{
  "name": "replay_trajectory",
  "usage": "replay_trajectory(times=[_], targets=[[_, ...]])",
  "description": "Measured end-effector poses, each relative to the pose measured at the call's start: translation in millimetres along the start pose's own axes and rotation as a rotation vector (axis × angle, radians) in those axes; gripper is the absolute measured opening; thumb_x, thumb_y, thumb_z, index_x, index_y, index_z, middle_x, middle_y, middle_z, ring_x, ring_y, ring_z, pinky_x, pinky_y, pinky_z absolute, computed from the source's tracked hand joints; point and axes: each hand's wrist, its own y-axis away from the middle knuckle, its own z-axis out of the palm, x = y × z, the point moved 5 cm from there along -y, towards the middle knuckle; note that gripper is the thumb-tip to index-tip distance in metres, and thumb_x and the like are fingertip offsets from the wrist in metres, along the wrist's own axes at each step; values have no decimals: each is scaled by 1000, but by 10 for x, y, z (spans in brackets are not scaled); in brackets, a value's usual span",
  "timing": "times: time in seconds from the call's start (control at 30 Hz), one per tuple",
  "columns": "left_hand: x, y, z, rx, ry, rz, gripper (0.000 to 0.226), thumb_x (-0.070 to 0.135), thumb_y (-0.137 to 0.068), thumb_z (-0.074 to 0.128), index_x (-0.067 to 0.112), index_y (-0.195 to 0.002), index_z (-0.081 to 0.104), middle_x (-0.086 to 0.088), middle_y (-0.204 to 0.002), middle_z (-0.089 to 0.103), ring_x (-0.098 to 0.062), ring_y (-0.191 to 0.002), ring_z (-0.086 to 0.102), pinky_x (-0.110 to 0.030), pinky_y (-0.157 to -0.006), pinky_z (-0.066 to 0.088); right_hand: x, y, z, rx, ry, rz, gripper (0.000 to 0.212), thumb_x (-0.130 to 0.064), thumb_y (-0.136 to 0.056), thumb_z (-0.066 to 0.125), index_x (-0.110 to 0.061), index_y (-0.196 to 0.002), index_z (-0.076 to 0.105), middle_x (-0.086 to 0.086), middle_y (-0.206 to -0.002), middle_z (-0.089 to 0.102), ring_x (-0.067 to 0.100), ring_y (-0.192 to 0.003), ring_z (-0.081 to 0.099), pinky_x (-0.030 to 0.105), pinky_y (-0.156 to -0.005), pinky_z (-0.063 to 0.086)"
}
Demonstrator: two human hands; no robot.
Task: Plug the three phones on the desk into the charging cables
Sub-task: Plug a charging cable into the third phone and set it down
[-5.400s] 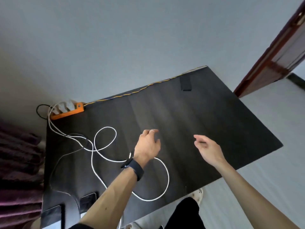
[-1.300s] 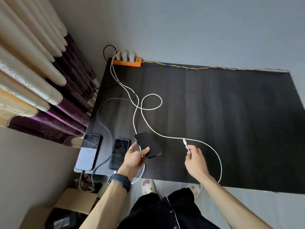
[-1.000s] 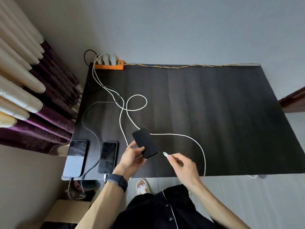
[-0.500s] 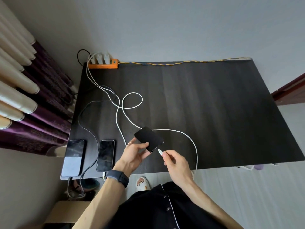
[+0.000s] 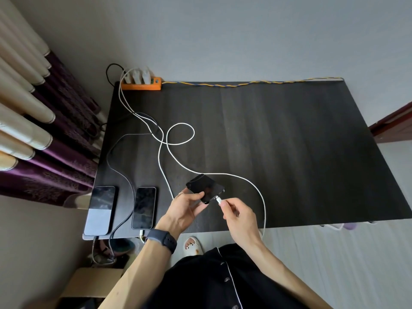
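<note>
My left hand (image 5: 186, 209) holds a black phone (image 5: 205, 188) tilted above the near edge of the dark desk (image 5: 278, 141). My right hand (image 5: 237, 216) pinches the white plug (image 5: 219, 200) of a white charging cable (image 5: 245, 178), its tip touching the phone's bottom edge. Two other phones lie flat at the desk's near left corner: a large one (image 5: 101, 209) and a smaller one (image 5: 143, 207), each with a cable at its lower end. All cables run to white chargers in an orange power strip (image 5: 141, 84) at the far left corner.
Purple and cream curtains (image 5: 33, 130) hang left of the desk. A yellow-blue braided cord (image 5: 245, 84) runs along the desk's far edge by the wall. A cardboard box (image 5: 89, 284) sits on the floor below the left corner. A door frame (image 5: 392, 123) shows at right.
My right hand brought the white plug from a short gap up to the phone's bottom edge. My left hand kept hold of the phone, tilting it slightly.
</note>
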Motion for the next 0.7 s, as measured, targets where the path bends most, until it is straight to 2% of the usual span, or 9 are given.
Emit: replay_trajectory(times=[0.1,0.27,0.33,0.47,0.57,0.7], targets=[[19,-2,6,-8,-5,22,48,-10,-86,58,12,-129,60,-15,-118,69,-25,-96,71,-30,-69,62,-2,-7,-1,3,11,17,18,-35,-96,60,-24,-86,69,-6,-64,66,1,-65,61,12,-60,46],[71,20,35,-11,3,84,56,-16,-86,54,29,-119,56,-12,-100,76,-31,-90,74,-36,-69,62,20,-17,8,-14,57,63,22,-37,-96,59,-21,-83,67,-6,-64,67,-2,-64,62,14,-60,44],[87,29,46,-11,-33,110,64,-15,-86,55,33,-127,50,-12,-100,75,-30,-90,74,-38,-70,62,27,-19,19,-24,51,82,23,-37,-96,59,-20,-83,68,-6,-64,66,-4,-62,61,14,-60,43],[113,41,59,-13,-121,159,84,-13,-85,59,36,-148,31,-19,-109,67,-31,-100,71,-41,-75,60,77,-46,56,-42,-23,144,25,-36,-96,59,-17,-82,69,-5,-65,68,4,-59,57,21,-63,43],[91,30,103,-6,-157,185,90,-10,-87,60,37,-153,21,-18,-106,67,-28,-98,72,-38,-74,60,110,-71,74,-41,-75,175,26,-36,-96,60,-16,-81,68,-5,-64,67,5,-57,52,28,-64,45],[26,-1,104,5,-157,191,92,-8,-88,61,37,-154,15,-13,-98,66,-25,-94,73,-34,-71,59,114,-105,77,-17,-67,187,25,-36,-97,60,-17,-82,68,-5,-66,67,6,-63,57,24,-65,44]])
